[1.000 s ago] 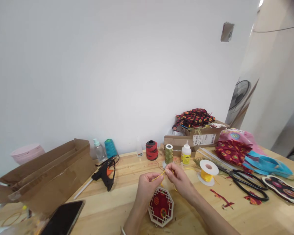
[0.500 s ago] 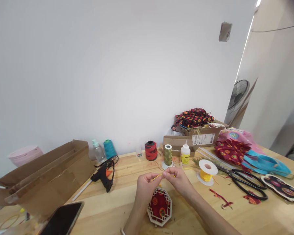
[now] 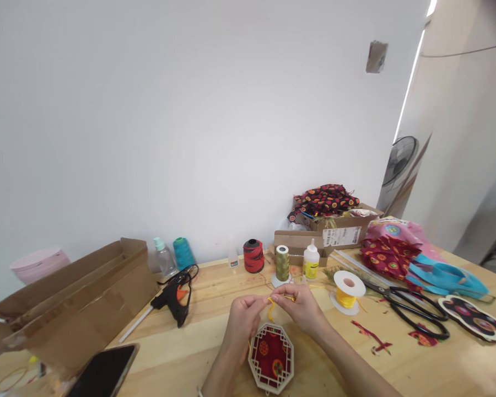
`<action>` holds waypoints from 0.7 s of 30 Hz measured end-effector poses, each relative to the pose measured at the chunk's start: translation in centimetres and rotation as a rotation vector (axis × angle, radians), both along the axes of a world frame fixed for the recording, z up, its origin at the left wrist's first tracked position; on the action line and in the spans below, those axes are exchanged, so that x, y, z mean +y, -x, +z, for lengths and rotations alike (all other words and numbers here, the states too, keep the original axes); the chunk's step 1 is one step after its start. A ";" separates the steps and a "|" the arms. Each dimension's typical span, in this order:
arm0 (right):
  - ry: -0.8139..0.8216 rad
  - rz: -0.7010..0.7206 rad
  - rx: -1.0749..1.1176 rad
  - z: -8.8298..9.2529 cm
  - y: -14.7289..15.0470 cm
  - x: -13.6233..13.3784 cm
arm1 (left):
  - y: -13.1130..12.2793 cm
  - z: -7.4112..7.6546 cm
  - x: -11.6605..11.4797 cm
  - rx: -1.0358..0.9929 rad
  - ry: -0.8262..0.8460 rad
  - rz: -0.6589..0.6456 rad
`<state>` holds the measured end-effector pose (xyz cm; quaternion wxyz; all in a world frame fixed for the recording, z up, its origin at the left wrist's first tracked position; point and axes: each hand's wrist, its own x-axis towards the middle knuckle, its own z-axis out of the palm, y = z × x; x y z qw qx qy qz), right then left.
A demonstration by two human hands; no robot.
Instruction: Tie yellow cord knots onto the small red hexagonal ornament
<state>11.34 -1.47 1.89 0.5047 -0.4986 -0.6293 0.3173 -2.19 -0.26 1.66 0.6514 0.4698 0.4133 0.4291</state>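
My left hand [image 3: 243,318] and my right hand [image 3: 298,306] meet over the wooden table, fingertips pinched together on a thin yellow cord [image 3: 271,313]. A short loop of it dangles between them, and another bit shows by the right fingers. Just below hangs or lies an octagonal wooden frame [image 3: 291,358], with pale lattice corners around dark red patterned fabric [image 3: 271,353]; whether it touches the table I cannot tell. Part of its left edge is near my left wrist. A spool of yellow cord [image 3: 347,292] stands to the right of my right hand.
Behind my hands stand a red thread spool [image 3: 253,256], an olive spool [image 3: 282,263] and a glue bottle [image 3: 311,261]. To the right lie black-handled scissors [image 3: 417,311] and fabric scraps [image 3: 372,337]. A glue gun [image 3: 176,298], a cardboard box [image 3: 91,298] and a phone [image 3: 103,372] occupy the left.
My fingertips have drawn closer together on the yellow cord, and a loop now hangs between them. The octagonal frame appears slightly lower and further right, more of it uncovered.
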 end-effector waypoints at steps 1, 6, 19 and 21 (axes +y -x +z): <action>0.000 -0.003 0.002 0.0 0.0 0.0 | 0.0 0.0 0.0 0.025 -0.009 0.010; -0.034 -0.032 0.007 0.0 0.1 -0.1 | -0.2 0.0 0.0 0.077 -0.030 0.014; -0.066 -0.094 -0.007 0.3 0.1 -0.1 | -0.2 0.2 0.1 0.091 -0.230 0.014; -0.086 -0.089 -0.025 0.2 0.0 -0.1 | -0.1 0.0 0.4 0.084 -0.239 0.036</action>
